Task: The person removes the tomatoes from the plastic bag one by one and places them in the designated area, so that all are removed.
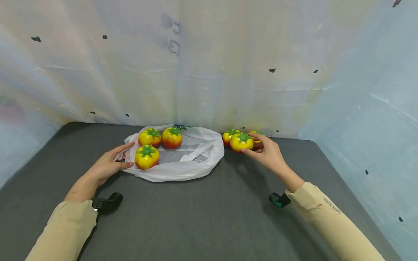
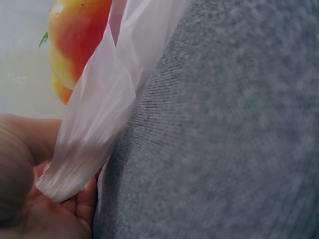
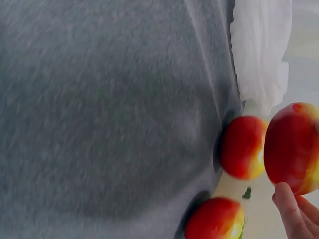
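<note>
A white plastic bag [image 1: 176, 174] lies with its mouth spread on the dark table, three yellow-red tomatoes [image 1: 147, 157] with green star-shaped tops in its left half. My left hand [image 1: 107, 163] is at the bag's left end, holding its edge; in the left wrist view a fold of the bag [image 2: 94, 124] runs into the palm above curled fingers [image 2: 85, 201]. To the bag's right, my right hand [image 1: 269, 154] grips another tomato [image 1: 241, 142] between thumb and fingers. In the right wrist view this held tomato [image 3: 291, 149] hangs off the table, near two resting tomatoes [image 3: 243, 148].
The two resting tomatoes stand at the table's back edge, one [image 1: 228, 137] beside the bag and one [image 1: 257, 133] partly behind my right hand. A pale sheet wall [image 1: 209, 90] rises behind the grey table [image 1: 196, 217], with another wall [image 1: 369, 145] on the right.
</note>
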Demonstrator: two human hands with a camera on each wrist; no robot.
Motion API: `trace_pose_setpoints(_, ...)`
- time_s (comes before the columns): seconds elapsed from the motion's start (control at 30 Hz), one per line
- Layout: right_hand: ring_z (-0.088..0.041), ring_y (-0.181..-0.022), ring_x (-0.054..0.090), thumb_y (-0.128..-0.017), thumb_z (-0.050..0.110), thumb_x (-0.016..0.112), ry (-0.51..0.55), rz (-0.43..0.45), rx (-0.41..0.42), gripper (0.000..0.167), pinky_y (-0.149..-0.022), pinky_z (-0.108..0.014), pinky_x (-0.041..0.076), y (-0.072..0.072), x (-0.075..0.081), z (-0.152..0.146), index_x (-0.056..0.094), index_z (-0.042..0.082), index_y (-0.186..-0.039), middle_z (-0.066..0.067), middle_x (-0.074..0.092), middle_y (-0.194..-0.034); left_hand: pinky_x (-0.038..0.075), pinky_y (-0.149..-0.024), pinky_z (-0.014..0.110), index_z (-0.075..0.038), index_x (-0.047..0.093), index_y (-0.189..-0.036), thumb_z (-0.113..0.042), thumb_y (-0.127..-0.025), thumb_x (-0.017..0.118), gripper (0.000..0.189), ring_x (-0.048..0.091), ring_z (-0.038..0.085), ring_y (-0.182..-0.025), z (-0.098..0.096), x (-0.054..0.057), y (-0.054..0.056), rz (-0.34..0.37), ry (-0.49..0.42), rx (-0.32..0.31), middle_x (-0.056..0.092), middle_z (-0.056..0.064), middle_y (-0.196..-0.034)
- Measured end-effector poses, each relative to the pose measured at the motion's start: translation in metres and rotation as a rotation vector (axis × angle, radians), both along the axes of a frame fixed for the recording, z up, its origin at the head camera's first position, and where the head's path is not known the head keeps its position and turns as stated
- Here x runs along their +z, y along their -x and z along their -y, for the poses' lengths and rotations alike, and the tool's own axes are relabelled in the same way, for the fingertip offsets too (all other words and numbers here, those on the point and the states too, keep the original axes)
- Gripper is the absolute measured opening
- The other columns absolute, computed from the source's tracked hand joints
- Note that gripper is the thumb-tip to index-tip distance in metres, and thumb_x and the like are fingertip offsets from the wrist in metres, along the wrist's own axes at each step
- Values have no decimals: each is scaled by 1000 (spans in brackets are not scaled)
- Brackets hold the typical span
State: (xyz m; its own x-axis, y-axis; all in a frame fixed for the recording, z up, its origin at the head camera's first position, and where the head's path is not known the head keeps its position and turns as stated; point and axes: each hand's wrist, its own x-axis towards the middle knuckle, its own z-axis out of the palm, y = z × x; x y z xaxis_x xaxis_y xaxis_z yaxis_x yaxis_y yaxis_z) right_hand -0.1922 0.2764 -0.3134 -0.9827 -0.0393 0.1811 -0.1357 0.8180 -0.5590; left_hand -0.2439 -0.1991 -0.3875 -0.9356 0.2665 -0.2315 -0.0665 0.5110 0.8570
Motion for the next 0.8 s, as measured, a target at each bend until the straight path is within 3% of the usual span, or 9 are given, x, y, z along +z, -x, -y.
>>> trace_pose_setpoints(0.8, -39, -118, 55, -89, 42, 65, -7, -33, -196, 68, -92, -55, 47, 6, 7, -57, 42, 10, -144, -24, 50, -137, 4, -105, 74, -19, 15, -155, -22, -88, 68, 85, -6, 51, -142, -1, -1, -1, -18, 7, 15, -4, 25, -159)
